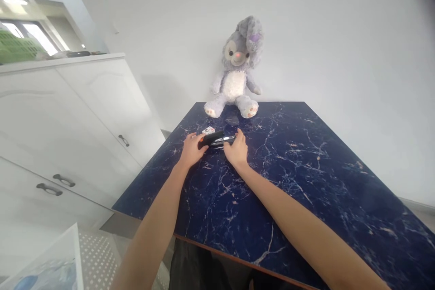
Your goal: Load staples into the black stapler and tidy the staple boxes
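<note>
A black stapler [214,137] with a shiny metal rail lies low over the dark blue table, its top cover lifted apart from the rail. My left hand [192,148] is closed around its left end, where a bit of orange shows. At the other end, my right hand [237,150] grips the rail and base between thumb and fingers. Whether anything small is inside the rail cannot be made out. Just behind the stapler, near my left fingers, sits a small white box [208,130] with red and dark print.
The marbled blue table [299,181] stands against a white wall. A grey-purple plush rabbit [236,72] sits at its far edge. White cabinets [84,113] with dark handles line the left, a green basket [20,47] on top. A white perforated container [95,253] is at lower left.
</note>
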`<action>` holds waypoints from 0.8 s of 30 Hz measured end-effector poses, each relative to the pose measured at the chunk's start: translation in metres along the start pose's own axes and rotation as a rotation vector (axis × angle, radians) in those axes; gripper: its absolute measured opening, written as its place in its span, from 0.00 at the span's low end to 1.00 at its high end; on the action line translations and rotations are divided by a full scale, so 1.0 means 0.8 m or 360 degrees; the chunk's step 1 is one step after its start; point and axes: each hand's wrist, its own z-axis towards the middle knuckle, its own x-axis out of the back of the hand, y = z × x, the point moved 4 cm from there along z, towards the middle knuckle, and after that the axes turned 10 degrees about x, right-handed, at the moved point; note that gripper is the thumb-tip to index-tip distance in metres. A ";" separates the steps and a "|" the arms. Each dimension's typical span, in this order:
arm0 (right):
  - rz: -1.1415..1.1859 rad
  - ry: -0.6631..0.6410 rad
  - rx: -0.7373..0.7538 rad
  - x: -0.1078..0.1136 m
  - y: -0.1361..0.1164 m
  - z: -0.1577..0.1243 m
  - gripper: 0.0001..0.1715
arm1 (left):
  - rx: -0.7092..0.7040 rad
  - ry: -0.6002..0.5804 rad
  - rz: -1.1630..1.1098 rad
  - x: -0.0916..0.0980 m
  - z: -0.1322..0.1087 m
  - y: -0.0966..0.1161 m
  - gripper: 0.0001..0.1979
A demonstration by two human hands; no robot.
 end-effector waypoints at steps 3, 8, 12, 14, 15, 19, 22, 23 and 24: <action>0.0094 -0.0160 0.0190 -0.005 -0.008 0.000 0.54 | 0.0008 -0.0039 -0.0036 -0.002 -0.001 0.004 0.23; 0.0206 -0.0370 0.0407 -0.012 -0.018 -0.002 0.59 | -0.0024 -0.0058 -0.0076 0.003 -0.007 0.009 0.24; 0.0296 -0.0209 0.0254 -0.008 -0.013 0.000 0.56 | 0.0045 0.0201 -0.0051 0.013 -0.011 0.006 0.17; 0.0293 -0.0065 0.0140 -0.004 -0.007 0.002 0.51 | 0.0157 0.0355 0.0007 0.018 -0.013 0.000 0.16; 0.0284 -0.0025 0.0071 -0.002 -0.003 0.002 0.49 | 0.0217 0.0354 0.0051 0.017 -0.014 -0.002 0.16; 0.0246 -0.0026 -0.0076 -0.004 0.008 0.004 0.43 | 0.0265 0.0096 0.0171 0.008 -0.014 -0.006 0.16; 0.0205 -0.0030 0.0003 -0.007 0.008 0.005 0.40 | 0.0295 0.0137 0.0207 0.014 -0.012 -0.009 0.16; 0.0201 -0.0033 0.0017 -0.009 0.008 0.005 0.39 | 0.0371 0.0192 0.0212 0.018 -0.011 -0.013 0.16; 0.0200 -0.0036 0.0026 -0.010 0.009 0.005 0.38 | 0.0468 0.0255 0.0209 0.023 -0.011 -0.018 0.15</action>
